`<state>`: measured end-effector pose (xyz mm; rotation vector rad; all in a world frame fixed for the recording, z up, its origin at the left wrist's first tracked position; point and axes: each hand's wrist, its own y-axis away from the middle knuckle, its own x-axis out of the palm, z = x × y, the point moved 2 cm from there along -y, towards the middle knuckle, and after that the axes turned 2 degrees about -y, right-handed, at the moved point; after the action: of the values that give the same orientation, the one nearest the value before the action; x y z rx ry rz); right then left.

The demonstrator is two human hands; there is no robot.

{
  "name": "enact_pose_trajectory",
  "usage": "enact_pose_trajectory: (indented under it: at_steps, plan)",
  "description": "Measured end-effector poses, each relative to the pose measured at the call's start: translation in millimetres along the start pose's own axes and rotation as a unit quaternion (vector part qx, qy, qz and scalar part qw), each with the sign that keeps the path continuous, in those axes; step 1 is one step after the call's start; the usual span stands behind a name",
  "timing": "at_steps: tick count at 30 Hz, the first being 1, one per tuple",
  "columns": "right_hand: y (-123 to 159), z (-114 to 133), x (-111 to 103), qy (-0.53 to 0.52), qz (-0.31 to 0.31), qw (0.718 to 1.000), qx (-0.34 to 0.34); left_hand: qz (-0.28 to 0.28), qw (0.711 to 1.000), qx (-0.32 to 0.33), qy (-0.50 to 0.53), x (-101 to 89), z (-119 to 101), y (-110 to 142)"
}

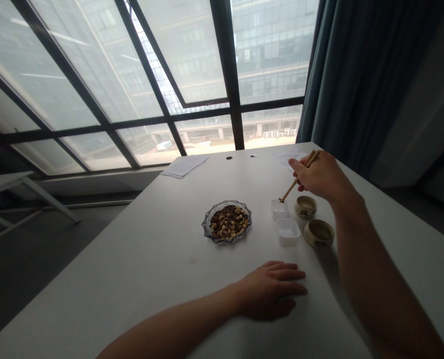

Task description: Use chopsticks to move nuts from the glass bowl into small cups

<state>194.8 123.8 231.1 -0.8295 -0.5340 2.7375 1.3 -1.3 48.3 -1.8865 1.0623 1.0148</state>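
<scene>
My right hand is closed around a pair of wooden chopsticks. Their tips pinch a small dark bit just above the farther of two small white square containers. The nearer white container sits in front of it. Two small round beige cups stand to the right, one farther and one nearer. A glass dish heaped with mixed nuts or beans sits to the left. My left hand lies flat on the white table, fingers stretched out, holding nothing.
Papers lie at the table's far left edge and a sheet at the far right. Two cable holes mark the far side. Large windows and a dark curtain stand behind. Another table is at left.
</scene>
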Motion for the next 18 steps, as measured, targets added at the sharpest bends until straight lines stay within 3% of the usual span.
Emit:
enact_pose_trajectory:
  at_steps: [11, 18]
  plan:
    - [2, 2, -2, 0.007, -0.015, 1.000, -0.009, 0.010, 1.000, -0.004, -0.001, -2.2, -2, -1]
    - [7, 15, -1, -0.008, -0.004, 1.000, -0.018, 0.004, 1.000, -0.001, -0.005, -1.2, -1, 0]
